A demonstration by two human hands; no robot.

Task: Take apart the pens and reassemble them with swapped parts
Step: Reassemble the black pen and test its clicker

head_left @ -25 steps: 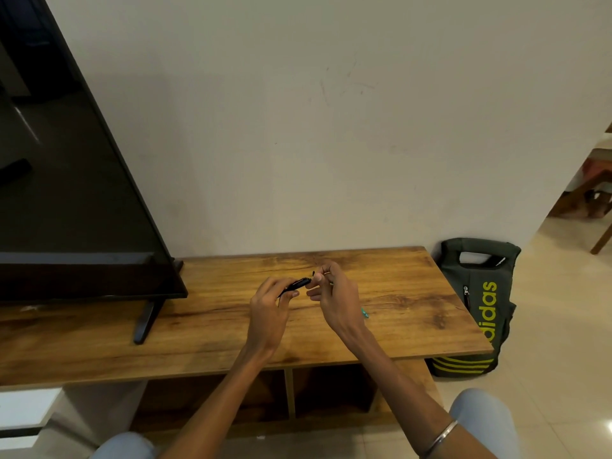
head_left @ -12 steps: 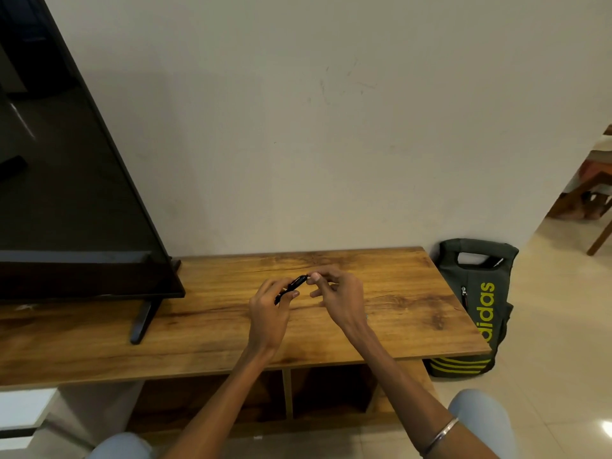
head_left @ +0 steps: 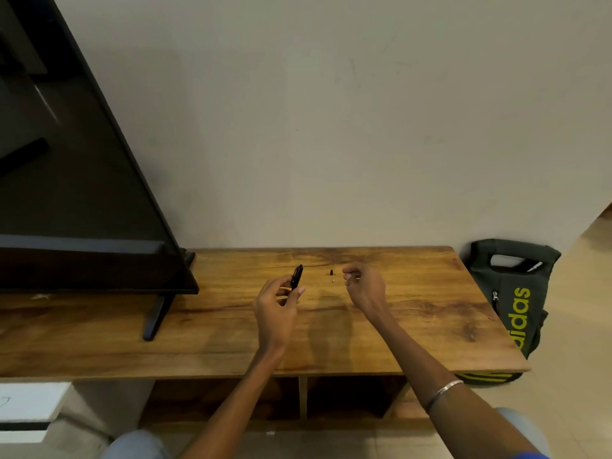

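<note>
fingers of the left hand (head_left: 276, 304): pinched on a short black pen barrel (head_left: 296, 276), tilted above the brown wooden tabletop (head_left: 414, 293). right hand (head_left: 366, 288): fingers curled, contents cannot be told. small black and white pen parts (head_left: 331, 275): between the hands.

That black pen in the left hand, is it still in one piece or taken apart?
Taken apart, it seems: the left hand holds the black pen, while two small loose pieces lie on the table.

Bare forearms, thin silver bangle (head_left: 443, 390) on right wrist, light blue jeans (head_left: 139, 445) at knees
</note>
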